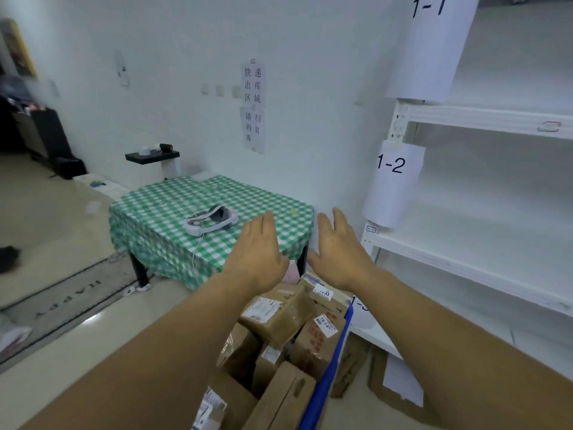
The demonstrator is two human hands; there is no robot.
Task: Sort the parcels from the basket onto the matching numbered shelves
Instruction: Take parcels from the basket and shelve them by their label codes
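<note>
Left hand (pixel 259 252), right hand (pixel 341 252), flat, over perhaps seven parcels (pixel 279 315)

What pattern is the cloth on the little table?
The tablecloth is green-and-white checked, best seen in the head view.

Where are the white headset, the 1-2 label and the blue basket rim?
white headset (pixel 194 228), head view, its left end
1-2 label (pixel 393 193), head view, blank paper below the number
blue basket rim (pixel 333 358), head view, midway along the edge
</note>
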